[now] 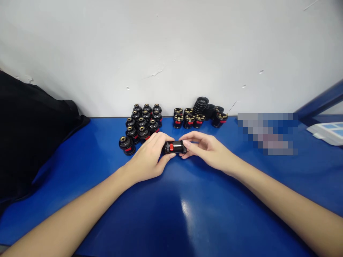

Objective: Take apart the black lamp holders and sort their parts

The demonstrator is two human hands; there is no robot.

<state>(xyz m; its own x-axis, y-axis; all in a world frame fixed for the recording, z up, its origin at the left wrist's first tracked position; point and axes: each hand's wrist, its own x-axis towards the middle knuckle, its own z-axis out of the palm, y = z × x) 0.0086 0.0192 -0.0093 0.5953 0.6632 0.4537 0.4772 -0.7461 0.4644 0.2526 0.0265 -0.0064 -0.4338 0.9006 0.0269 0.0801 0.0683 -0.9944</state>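
Blue glossy desk (187, 221) runs back to a white wall (171, 43). Near the desk's middle, the left hand (147, 157) and right hand (207, 150) meet on a small black plastic socket with red tab (174, 146), held on its side between them. Behind the left hand, toward the rear edge, stands a cluster of assembled black domed sockets (142, 123). Right of that cluster, along the rear edge, sits a row of open black socket bases with brass contacts (189, 119), with a stack of black plastic rings (201, 104) behind it. A black cloth bundle (29, 135) lies at the left edge.
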